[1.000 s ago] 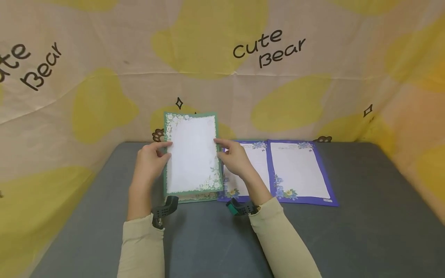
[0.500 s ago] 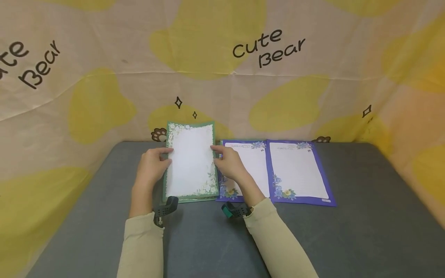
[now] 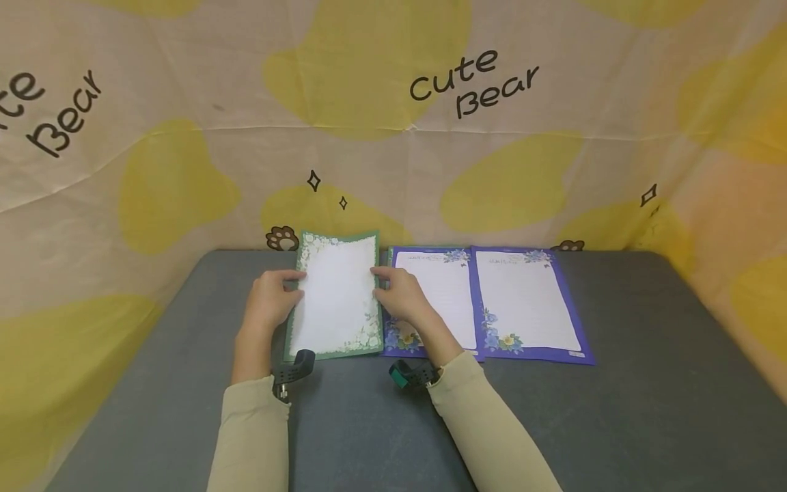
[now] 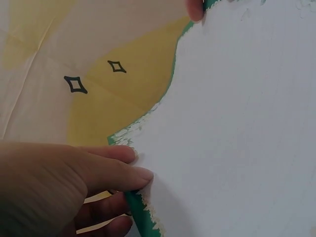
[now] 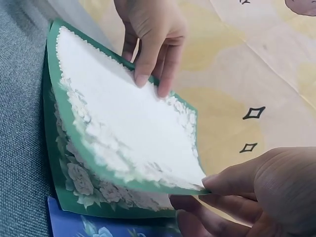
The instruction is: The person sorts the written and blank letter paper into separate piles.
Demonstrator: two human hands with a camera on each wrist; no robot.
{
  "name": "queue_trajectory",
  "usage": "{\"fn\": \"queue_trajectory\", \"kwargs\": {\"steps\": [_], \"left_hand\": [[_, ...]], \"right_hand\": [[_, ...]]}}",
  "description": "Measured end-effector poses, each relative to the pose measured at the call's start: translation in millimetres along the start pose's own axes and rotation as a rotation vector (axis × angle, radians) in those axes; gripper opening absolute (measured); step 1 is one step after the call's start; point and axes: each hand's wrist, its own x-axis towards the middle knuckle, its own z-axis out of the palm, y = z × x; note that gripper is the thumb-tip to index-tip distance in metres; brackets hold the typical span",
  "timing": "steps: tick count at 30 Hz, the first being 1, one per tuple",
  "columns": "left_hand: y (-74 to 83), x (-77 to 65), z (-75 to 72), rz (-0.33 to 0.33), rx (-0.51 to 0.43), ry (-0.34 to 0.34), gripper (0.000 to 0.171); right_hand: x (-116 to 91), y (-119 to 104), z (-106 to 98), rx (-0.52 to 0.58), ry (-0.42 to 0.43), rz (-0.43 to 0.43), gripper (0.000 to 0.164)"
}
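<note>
A sheet of stationery paper [image 3: 335, 294] with a green border and white flowers is held by both hands at its side edges. My left hand [image 3: 268, 298] pinches the left edge, thumb on the white face in the left wrist view. My right hand [image 3: 404, 295] pinches the opposite edge between thumb and fingers. The paper bows between the hands, its far end raised. Under it, in the right wrist view, lies another green flowered sheet [image 5: 79, 177], mostly hidden by the held one.
Right of the held paper lie two purple-bordered sheets with blue flowers, a nearer one [image 3: 439, 294] partly behind my right hand and a farther one [image 3: 525, 301]. The grey table [image 3: 639, 383] ends at a patterned cloth backdrop [image 3: 381, 82]. Each wrist wears a dark band.
Both hands have lowered the green-bordered sheet toward the table, over the other green sheet, and the right hand has drifted slightly left. The purple sheets stay where they were.
</note>
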Motion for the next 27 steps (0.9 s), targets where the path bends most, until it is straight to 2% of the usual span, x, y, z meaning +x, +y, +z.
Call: {"fn": "queue_trajectory", "kwargs": {"steps": [8,18,27], "left_hand": [[-7.2,2.8,7.2,-0.042,-0.001,-0.02,0.04],[-12.5,6.1,15.6,-0.068,0.049,-0.012,0.04],[-9.8,5.5,18.1,-0.095,0.07,0.018,0.041]], "right_hand": [[0.4,4.8,4.6,-0.016,0.029,-0.025,0.048],[-2.0,2.6,5.6,0.005,0.01,-0.011,0.043],[-3.0,2.2,7.2,-0.03,0.005,0.007,0.041]]}}
